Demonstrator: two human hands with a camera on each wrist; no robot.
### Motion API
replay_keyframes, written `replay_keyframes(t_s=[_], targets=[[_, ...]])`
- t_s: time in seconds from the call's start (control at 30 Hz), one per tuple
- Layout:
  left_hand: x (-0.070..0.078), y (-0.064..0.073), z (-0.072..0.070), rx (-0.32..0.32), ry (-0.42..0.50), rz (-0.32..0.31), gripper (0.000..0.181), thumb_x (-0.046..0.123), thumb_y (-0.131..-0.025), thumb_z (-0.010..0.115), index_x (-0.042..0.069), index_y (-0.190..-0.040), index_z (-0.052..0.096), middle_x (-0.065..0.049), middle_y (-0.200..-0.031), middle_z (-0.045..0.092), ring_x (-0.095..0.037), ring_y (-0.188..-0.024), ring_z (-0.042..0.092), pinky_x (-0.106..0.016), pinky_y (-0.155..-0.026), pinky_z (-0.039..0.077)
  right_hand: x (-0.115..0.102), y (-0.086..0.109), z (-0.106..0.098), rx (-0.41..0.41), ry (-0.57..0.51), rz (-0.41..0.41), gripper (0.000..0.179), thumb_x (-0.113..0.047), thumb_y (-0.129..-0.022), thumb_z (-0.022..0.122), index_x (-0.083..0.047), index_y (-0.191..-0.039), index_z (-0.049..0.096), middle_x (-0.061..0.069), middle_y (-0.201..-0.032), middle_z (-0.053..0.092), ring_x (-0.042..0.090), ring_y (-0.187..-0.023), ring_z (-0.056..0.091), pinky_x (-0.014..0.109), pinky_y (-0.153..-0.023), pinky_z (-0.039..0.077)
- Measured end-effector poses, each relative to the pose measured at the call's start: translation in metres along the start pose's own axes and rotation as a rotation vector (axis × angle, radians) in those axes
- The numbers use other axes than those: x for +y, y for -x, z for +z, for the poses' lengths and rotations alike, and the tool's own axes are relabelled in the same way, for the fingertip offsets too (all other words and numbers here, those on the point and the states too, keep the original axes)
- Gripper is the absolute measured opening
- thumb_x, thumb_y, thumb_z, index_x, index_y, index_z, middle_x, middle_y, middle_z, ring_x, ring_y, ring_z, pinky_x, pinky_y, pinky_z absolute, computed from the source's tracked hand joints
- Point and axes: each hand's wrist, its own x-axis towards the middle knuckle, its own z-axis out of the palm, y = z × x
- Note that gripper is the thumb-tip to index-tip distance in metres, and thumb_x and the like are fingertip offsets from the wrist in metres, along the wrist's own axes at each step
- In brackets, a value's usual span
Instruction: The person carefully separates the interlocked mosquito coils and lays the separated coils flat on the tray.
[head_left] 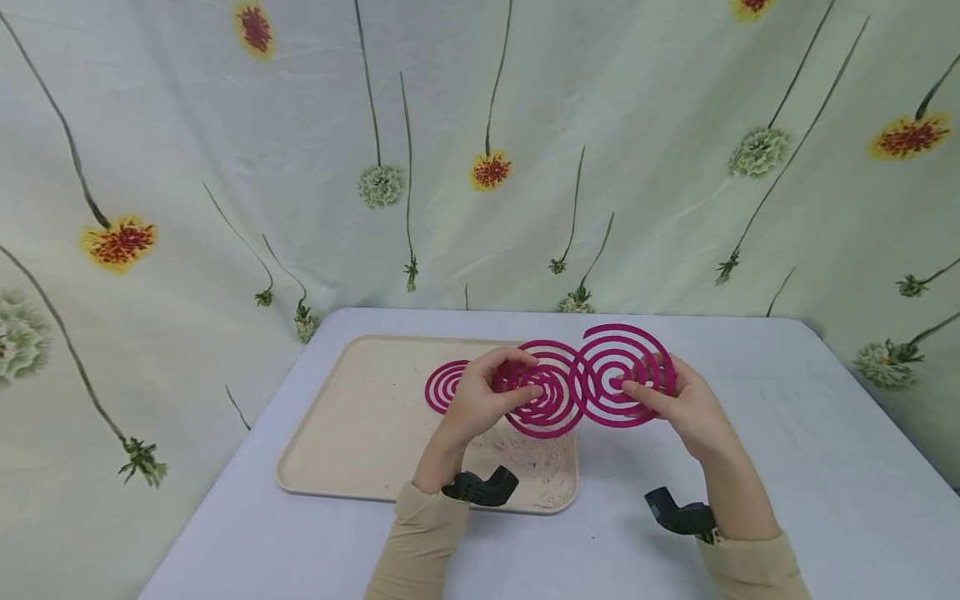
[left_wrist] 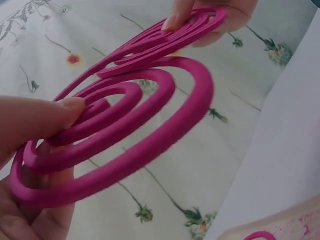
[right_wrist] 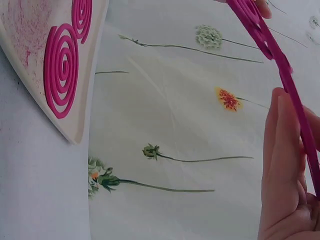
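Observation:
My left hand [head_left: 483, 398] pinches a magenta mosquito coil [left_wrist: 200, 95] between thumb and fingers above the tray. To its right, my right hand [head_left: 693, 408] grips another magenta coil [right_wrist: 301, 114], thumb near its centre. Both coils are raised, and their inner edges overlap in the head view; whether they are still joined I cannot tell. Below, a beige tray [head_left: 352, 425] bears more coils. One tray coil [right_wrist: 65, 71] lies near a corner, with a second coil [right_wrist: 81, 15] beside it. My left hand partly hides the tray's coils in the head view.
Magenta crumbs [head_left: 536, 467] are scattered over the tray's right part. A white-covered table [head_left: 787, 450] extends around the tray. Behind it hangs a pale cloth [head_left: 652, 108] printed with flowers. A black wrist camera [head_left: 483, 486] sits on each wrist.

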Motion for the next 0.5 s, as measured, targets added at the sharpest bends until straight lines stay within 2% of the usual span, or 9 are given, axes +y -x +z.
replay_keyframes(t_s=[0.1, 0.3, 0.43, 0.5], targets=[[0.001, -0.001, 0.006, 0.11, 0.069, -0.017, 0.031, 0.001, -0.08, 0.072, -0.003, -0.109, 0.06, -0.013, -0.101, 0.06, -0.022, -0.087, 0.058, -0.026, -0.075, 0.054, -0.001, -0.001, 0.006, 0.038, -0.085, 0.006, 0.057, -0.019, -0.087, 0.067, 0.002, -0.132, 0.039, 0.019, -0.119, 0.056, 0.009, -0.089, 0.065, 0.027, -0.076, 0.054], [0.002, -0.005, 0.018, 0.291, 0.161, -0.016, 0.03, 0.001, -0.081, 0.072, -0.005, -0.105, 0.056, -0.012, -0.097, 0.059, -0.018, -0.084, 0.057, -0.025, -0.076, 0.054, -0.007, 0.0, 0.018, 0.118, -0.345, 0.026, 0.05, -0.015, -0.089, 0.065, -0.004, -0.13, 0.038, -0.001, -0.113, 0.057, 0.009, -0.094, 0.064, 0.026, -0.078, 0.053], [0.002, -0.006, 0.019, 0.36, 0.215, -0.02, 0.029, -0.001, -0.081, 0.07, -0.005, -0.106, 0.054, -0.01, -0.098, 0.058, -0.023, -0.089, 0.057, -0.026, -0.079, 0.053, -0.002, -0.003, 0.021, 0.177, -0.433, 0.001, 0.053, -0.017, -0.088, 0.066, -0.006, -0.132, 0.038, 0.002, -0.119, 0.056, 0.013, -0.1, 0.063, 0.028, -0.079, 0.052], [0.003, -0.005, 0.017, 0.381, 0.25, -0.042, 0.029, -0.001, -0.082, 0.069, -0.004, -0.106, 0.053, -0.009, -0.1, 0.058, -0.027, -0.095, 0.058, -0.029, -0.082, 0.052, 0.012, -0.008, 0.019, 0.21, -0.482, -0.032, 0.056, -0.016, -0.087, 0.068, -0.006, -0.134, 0.039, 0.006, -0.124, 0.055, 0.018, -0.103, 0.062, 0.03, -0.078, 0.053]])
